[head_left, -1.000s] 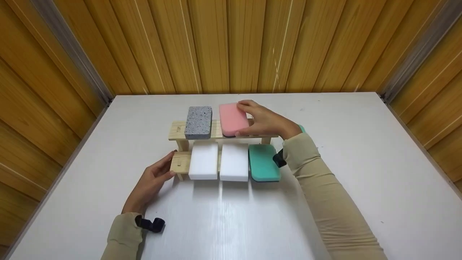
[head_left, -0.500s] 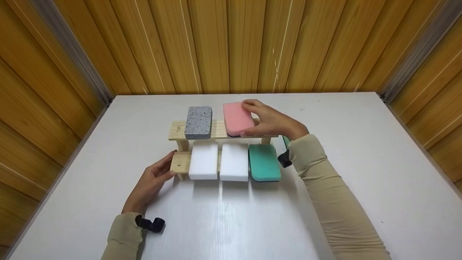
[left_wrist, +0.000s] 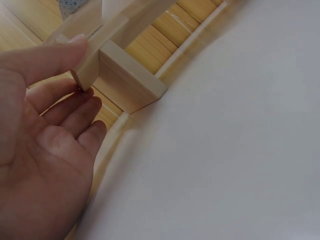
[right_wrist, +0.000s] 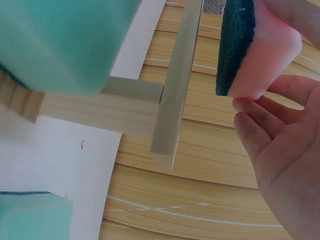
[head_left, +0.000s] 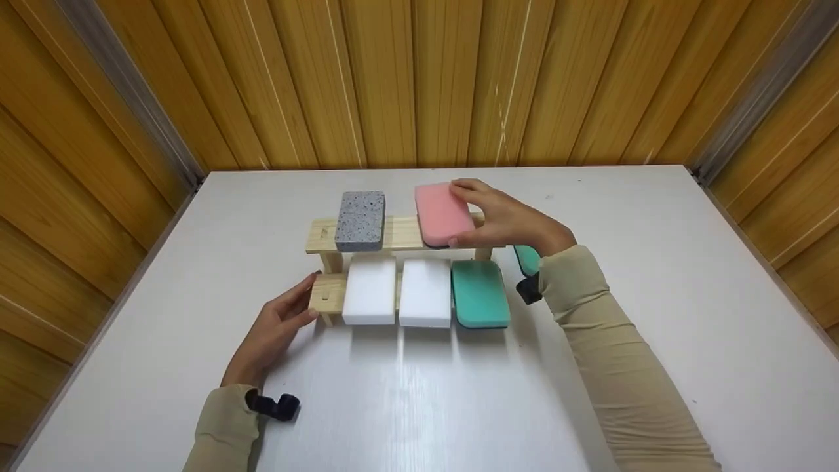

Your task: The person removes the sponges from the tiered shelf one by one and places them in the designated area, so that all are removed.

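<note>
My right hand (head_left: 508,219) grips a pink sponge (head_left: 443,215) by its right side, over the right half of the upper shelf of a two-step wooden rack (head_left: 401,233). In the right wrist view the sponge's dark green scouring layer (right_wrist: 236,47) faces the shelf, with a gap between them. My left hand (head_left: 272,334) pinches the left end of the lower shelf; its thumb (left_wrist: 57,59) lies on top of the plank. A grey speckled block (head_left: 360,221) sits on the upper shelf's left part. Two white blocks (head_left: 370,292) and a green sponge (head_left: 480,295) line the lower shelf.
Another green sponge (head_left: 526,259) lies on the white table (head_left: 406,406) right of the rack, partly hidden by my right forearm. Wood-patterned panels (head_left: 387,85) stand behind the table and at both sides.
My right hand has carried the pink sponge to the right above the upper shelf, widening its gap from the grey block. My left hand stays on the rack's end.
</note>
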`<state>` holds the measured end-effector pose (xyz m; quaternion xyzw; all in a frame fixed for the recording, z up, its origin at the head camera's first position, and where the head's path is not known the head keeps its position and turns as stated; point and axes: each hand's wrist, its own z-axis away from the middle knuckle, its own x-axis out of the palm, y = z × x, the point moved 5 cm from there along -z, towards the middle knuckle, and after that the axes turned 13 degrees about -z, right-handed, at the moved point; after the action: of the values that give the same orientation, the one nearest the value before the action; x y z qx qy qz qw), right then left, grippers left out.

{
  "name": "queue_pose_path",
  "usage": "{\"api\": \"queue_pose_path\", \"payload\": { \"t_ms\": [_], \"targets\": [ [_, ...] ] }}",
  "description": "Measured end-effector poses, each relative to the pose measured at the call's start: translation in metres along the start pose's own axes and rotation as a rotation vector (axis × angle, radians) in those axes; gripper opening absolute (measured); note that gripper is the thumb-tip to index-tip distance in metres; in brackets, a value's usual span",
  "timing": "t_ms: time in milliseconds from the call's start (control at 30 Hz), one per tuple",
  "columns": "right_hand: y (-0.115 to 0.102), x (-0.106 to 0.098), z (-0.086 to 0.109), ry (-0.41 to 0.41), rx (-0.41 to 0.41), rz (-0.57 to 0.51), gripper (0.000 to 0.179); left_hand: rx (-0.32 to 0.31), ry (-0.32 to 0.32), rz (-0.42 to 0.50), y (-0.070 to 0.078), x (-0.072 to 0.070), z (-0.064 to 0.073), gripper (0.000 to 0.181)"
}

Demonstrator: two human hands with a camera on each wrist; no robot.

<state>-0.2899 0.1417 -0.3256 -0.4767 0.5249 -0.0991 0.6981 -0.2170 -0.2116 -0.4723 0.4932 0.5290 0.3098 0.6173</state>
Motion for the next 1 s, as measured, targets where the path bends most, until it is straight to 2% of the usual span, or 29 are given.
{"api": "queue_pose_path", "payload": {
  "t_ms": [567,833,1000],
  "targets": [
    [0.009,-0.015,0.021,0.021,-0.024,0.019,0.094,-0.018,0.003,-0.032,0.000,0.001,-0.002,0.071],
    [0.013,-0.023,0.034,0.060,-0.043,0.048,0.095,-0.019,0.007,-0.051,-0.001,0.000,-0.001,0.072],
    [0.017,-0.029,0.041,0.079,-0.058,0.045,0.092,-0.007,-0.002,-0.029,-0.001,0.000,0.000,0.071]
  ]
}}
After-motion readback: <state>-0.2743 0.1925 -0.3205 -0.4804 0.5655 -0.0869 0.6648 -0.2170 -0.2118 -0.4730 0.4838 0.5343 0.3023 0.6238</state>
